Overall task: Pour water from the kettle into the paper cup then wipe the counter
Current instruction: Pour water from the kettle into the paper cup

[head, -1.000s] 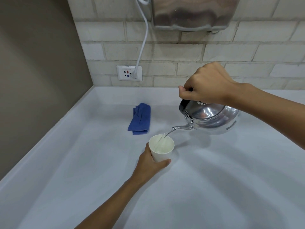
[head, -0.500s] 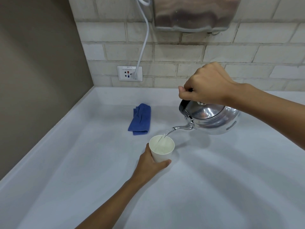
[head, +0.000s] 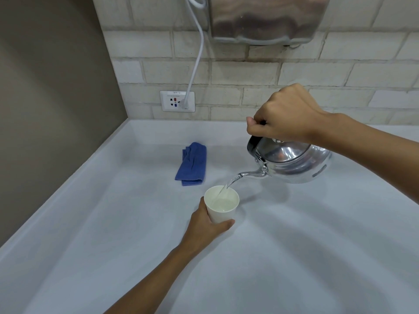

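A white paper cup [head: 223, 213] stands on the pale counter [head: 294, 245], and my left hand [head: 205, 227] wraps its near side. My right hand [head: 283, 115] grips the black handle of a shiny steel kettle [head: 297, 163], held tilted above the counter to the cup's right. A thin stream of water [head: 229, 184] runs from the spout into the cup, which holds water. A folded blue cloth [head: 192, 164] lies just behind the cup, to the left.
A brick wall rises at the back with a power socket [head: 177, 101] and a white cable [head: 197, 53] plugged in. A metal appliance [head: 265, 17] hangs on the wall above. A brown side wall [head: 45, 98] borders the counter on the left.
The water level in the cup has risen slightly. Both hands and the kettle have stayed almost still while the stream keeps running.
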